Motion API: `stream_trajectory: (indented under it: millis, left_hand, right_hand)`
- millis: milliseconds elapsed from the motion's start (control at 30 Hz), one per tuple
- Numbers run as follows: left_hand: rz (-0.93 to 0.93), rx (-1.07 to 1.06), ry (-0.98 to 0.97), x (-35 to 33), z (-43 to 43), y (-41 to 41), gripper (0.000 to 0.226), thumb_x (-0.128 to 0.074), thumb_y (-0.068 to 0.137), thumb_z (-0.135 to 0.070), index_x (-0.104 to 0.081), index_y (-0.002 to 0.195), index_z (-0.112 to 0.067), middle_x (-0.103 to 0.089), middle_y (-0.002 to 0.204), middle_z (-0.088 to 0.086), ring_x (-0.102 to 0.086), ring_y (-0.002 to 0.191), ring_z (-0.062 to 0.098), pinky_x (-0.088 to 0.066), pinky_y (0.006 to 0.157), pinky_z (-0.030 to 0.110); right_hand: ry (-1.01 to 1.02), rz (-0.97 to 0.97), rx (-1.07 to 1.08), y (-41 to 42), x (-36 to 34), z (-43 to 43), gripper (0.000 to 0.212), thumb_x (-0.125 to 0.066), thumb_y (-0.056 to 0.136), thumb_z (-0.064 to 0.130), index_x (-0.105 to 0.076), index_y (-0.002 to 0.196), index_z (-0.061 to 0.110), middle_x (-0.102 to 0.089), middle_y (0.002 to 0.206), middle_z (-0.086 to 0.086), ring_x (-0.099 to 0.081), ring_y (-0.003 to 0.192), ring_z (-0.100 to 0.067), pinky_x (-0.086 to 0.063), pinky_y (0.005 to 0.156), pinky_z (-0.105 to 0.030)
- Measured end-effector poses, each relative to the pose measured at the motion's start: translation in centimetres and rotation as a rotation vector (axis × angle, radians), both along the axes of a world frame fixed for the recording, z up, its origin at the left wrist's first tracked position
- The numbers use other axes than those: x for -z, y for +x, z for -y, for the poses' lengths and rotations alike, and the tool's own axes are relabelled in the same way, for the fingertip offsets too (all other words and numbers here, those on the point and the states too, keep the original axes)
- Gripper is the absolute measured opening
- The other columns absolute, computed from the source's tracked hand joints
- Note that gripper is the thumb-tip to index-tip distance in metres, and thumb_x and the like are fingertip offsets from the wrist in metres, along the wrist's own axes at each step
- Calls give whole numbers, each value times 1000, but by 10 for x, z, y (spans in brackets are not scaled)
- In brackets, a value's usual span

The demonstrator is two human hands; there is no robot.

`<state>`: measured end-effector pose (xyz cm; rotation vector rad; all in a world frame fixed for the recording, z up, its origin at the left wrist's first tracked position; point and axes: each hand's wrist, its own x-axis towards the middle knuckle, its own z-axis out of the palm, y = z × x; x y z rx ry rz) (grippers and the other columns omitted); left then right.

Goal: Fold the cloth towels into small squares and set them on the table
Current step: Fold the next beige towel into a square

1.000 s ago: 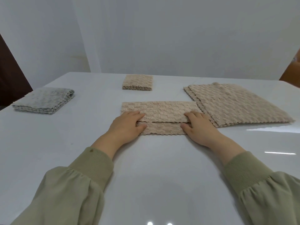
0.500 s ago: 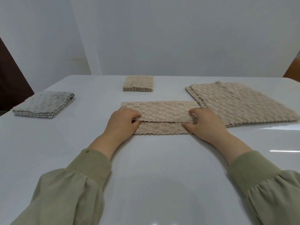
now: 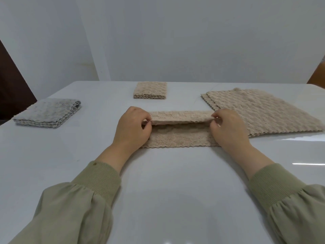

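Mid-fold, the left hand [image 3: 134,128] and right hand [image 3: 227,129] pinch the beige textured cloth towel's [image 3: 179,140] top layer, which probably needs drawing toward 6 o'clock, edges matched

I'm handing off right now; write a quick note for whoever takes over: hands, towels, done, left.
Hands: left hand and right hand each pinch one end of the beige towel, upper layer raised; the lower layer lies flat on the table.
Done: a folded beige square, far centre; folded grey cloth, far left.
Left: finish this fold down to a square, then the flat beige stack at right.
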<state>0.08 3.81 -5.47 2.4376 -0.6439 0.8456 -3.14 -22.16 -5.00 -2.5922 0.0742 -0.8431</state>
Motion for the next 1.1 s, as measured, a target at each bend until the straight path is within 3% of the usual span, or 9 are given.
stream_trajectory:
  millis: [100, 167, 267, 400, 600, 700, 833, 967, 1100]
  left_hand:
    - [-80, 87, 111, 1, 0, 0, 10, -53, 71, -14, -62, 70, -10, -68, 101, 4, -52, 106, 24, -43, 87, 33]
    - [-155, 140, 191, 3, 0, -1, 12, -52, 70, -16, -63, 72, -12, -65, 114, 4, -47, 118, 24, -36, 97, 30]
    - [-251, 182, 245, 3, 3, -3, 27, -56, 71, -23, -68, 94, -16, -57, 128, 1, -37, 129, 19, -26, 107, 24]
    - [-353, 175, 280, 4, 6, -6, 50, -57, 86, -32, -49, 135, -21, -43, 142, -4, -27, 135, 11, -11, 106, 13]
    - [-485, 112, 259, 6, 0, -1, 51, -57, 90, -36, -44, 138, -26, -37, 148, -9, -25, 137, 8, -16, 109, 20]
    - [-496, 111, 251, 6, 0, 0, 51, -57, 90, -36, -44, 138, -27, -37, 148, -10, -25, 137, 8, -16, 109, 21]
    - [-488, 108, 228, 7, -1, 0, 50, -59, 90, -34, -45, 137, -27, -37, 147, -10, -27, 137, 8, -17, 110, 22]
    - [-483, 121, 201, 8, -2, -1, 47, -60, 89, -31, -49, 134, -26, -42, 144, -11, -31, 135, 8, -20, 109, 21]
    - [-360, 68, 7, 4, -3, -2, 27, -65, 82, -13, -69, 108, -18, -65, 117, -6, -54, 113, 12, -38, 98, 23]
  right_hand:
    - [-59, -69, -22, 0, 1, 0, 14, -50, 82, 6, -63, 86, 7, -56, 86, -3, -46, 89, -20, -22, 65, -26]
    - [-43, -141, -50, -1, 1, 2, 19, -46, 80, 2, -64, 80, 7, -55, 84, -1, -48, 88, -21, -26, 65, -26]
    - [-3, -138, -6, -2, -2, 2, 20, -43, 83, 6, -61, 75, 6, -54, 81, -2, -47, 81, -21, -30, 62, -29]
    - [-149, -174, 128, -6, -4, 3, 22, -43, 90, 24, -55, 85, 7, -55, 85, -7, -50, 78, -28, -39, 63, -33]
    - [-340, -362, 222, -8, -3, 9, 39, -44, 92, 40, -49, 72, 7, -47, 62, -4, -48, 66, -26, -34, 56, -29]
    - [-223, -310, 167, -5, 1, 10, 24, -50, 89, 29, -51, 80, 7, -53, 71, -6, -48, 70, -27, -34, 58, -32]
    - [-35, -98, 63, -3, -1, 5, 13, -57, 87, 17, -51, 76, 11, -54, 70, -3, -50, 73, -26, -36, 60, -33]
    - [434, -35, -23, -11, -10, -1, 11, -56, 81, 7, -52, 87, 16, -50, 68, 5, -47, 63, -13, -34, 55, -26]
    - [572, -110, 13, -13, -12, 6, 10, -59, 77, 4, -62, 75, 13, -61, 65, -1, -55, 58, -15, -41, 53, -24]
